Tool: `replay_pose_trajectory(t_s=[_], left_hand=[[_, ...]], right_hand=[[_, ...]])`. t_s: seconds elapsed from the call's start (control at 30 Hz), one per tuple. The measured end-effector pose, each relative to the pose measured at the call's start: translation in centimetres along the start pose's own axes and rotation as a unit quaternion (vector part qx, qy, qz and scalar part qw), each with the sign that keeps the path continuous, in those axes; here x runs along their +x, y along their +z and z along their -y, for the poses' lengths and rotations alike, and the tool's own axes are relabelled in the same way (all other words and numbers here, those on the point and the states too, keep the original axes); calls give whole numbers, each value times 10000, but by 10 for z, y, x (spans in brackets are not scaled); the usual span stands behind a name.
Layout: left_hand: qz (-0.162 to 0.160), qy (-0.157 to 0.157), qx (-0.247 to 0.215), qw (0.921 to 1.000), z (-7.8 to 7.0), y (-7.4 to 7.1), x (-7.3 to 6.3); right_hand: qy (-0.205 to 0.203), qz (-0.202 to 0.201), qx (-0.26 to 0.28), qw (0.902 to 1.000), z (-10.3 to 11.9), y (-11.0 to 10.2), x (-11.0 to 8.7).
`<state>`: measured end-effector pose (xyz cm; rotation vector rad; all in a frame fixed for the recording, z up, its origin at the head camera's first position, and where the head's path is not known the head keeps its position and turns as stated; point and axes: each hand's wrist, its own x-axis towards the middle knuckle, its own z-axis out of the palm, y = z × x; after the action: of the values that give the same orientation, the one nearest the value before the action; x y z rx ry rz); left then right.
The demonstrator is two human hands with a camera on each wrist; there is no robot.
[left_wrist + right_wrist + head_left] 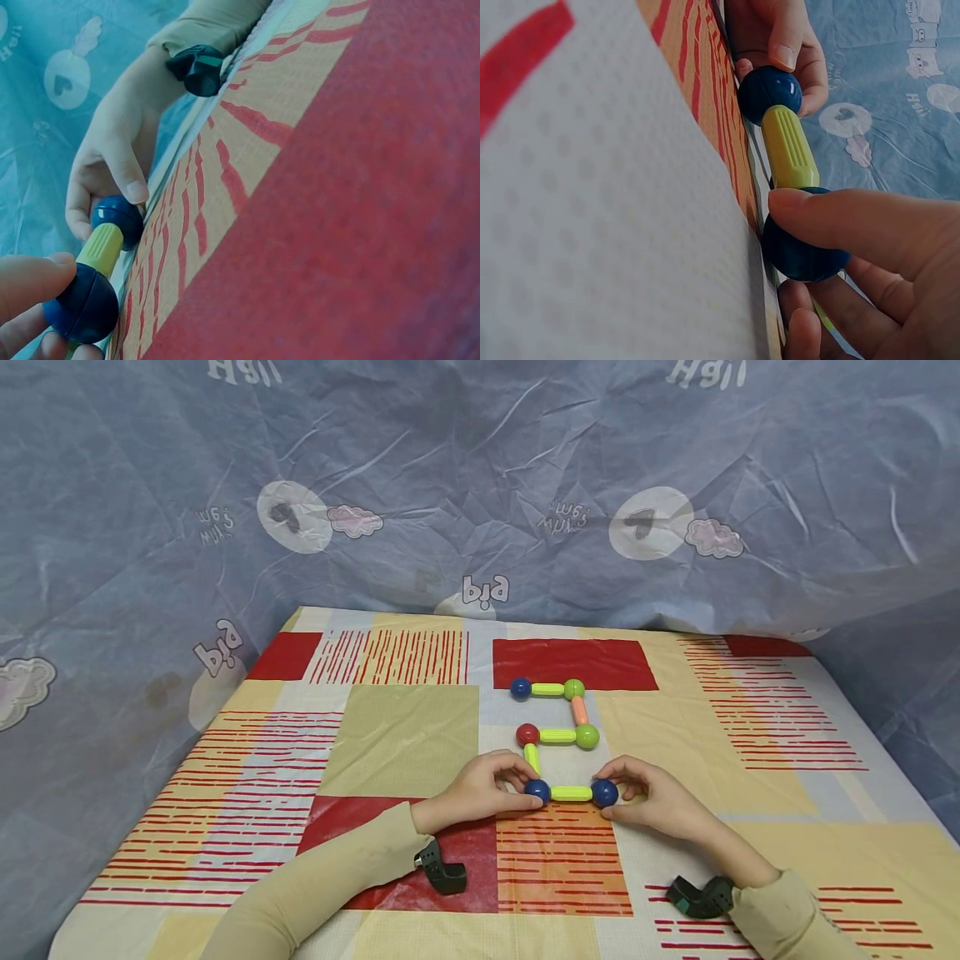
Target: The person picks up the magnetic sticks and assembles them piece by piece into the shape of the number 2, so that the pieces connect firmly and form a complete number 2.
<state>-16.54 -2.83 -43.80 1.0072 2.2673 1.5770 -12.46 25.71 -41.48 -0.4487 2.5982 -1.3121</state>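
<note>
A chain of coloured balls and short rods lies on the table in an angular zigzag. My left hand point(480, 787) pinches the blue ball point(84, 306) at its near left corner between thumb and fingers. At the near right end, my right hand point(663, 800) grips another blue ball point(804, 244) the same way. A yellow-green rod point(572, 793) joins these two balls. From the left one, a second yellow-green rod point(532, 760) runs away to a red ball point(527, 735). Beyond it come a green ball point(587, 737), an orange rod point(580, 710), another green ball point(573, 689) and a far blue ball point(521, 688).
A patchwork-patterned cloth point(408, 739) covers the table. Behind it hangs a blue-grey printed sheet point(465, 485), which meets the table's far edge. Dark wrist devices sit on the left wrist point(442, 868) and the right wrist point(701, 897), close over the cloth.
</note>
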Motion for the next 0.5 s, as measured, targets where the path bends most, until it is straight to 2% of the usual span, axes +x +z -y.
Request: replay_pose_trajectory(t_s=[0.17, 0.5], left_hand=[[88, -78, -67, 9999, -2, -1, 1], [497, -184, -322, 9981, -4, -12, 2]], right_hand=[[-116, 58, 40, 9999, 0, -2, 0], [-221, 285, 214, 9991, -1, -6, 1]])
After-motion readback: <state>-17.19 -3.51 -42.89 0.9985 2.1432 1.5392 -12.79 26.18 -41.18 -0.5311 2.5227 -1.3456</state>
